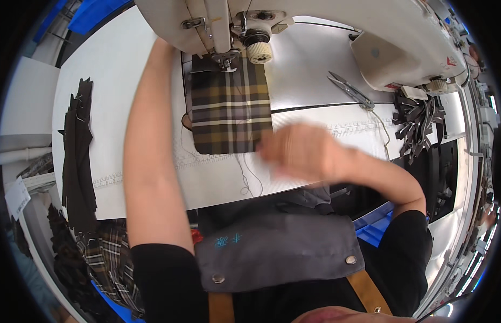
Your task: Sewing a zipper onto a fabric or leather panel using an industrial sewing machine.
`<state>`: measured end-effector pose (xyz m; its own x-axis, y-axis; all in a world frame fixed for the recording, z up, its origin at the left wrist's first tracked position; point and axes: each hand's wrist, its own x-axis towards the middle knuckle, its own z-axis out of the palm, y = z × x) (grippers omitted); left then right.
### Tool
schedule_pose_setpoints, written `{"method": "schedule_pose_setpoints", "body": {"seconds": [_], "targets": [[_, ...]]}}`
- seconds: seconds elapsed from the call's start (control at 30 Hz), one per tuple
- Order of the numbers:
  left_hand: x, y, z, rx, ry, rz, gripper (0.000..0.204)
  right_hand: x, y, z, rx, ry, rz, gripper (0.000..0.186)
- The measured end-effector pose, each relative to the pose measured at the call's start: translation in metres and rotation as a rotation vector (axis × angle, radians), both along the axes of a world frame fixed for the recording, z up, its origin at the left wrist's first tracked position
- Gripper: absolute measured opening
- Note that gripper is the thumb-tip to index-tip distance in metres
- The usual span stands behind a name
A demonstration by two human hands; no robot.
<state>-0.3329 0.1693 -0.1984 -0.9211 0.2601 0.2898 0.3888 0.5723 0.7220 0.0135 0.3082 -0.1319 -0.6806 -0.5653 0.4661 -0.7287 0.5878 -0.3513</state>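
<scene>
At plaid cloth (231, 112), right grip (301, 153)—curled, blurred

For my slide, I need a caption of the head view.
Blurred right hand at the corner of plaid fabric under a sewing machine presser foot.

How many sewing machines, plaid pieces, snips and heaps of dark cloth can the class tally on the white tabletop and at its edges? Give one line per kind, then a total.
Sewing machine: 1
Plaid piece: 1
Metal snips: 1
Left heap of dark cloth and right heap of dark cloth: 2
Total: 5
</scene>
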Motion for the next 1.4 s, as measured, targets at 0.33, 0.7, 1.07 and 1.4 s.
{"method": "schedule_pose_setpoints", "body": {"seconds": [0.33,0.7,1.07,1.4], "targets": [[-0.101,-0.023,-0.01,0.429,0.08,0.273,0.034,-0.044,0.04,-0.022,-0.092,0.017,-0.575,0.016],[0.107,-0.254,0.08,1.144,-0.345,-0.086,0.027,-0.031,-0.012,-0.02,0.168,-0.129,-0.242,0.074],[0.369,-0.203,0.066,1.307,-1.335,-0.301,0.031,-0.074,0.116,-0.027,0.828,0.085,-1.103,0.063],[0.286,-0.152,0.061,-0.708,0.293,-0.941,0.093,-0.056,0.017,-0.019,0.032,0.19,-0.519,0.036]]}}
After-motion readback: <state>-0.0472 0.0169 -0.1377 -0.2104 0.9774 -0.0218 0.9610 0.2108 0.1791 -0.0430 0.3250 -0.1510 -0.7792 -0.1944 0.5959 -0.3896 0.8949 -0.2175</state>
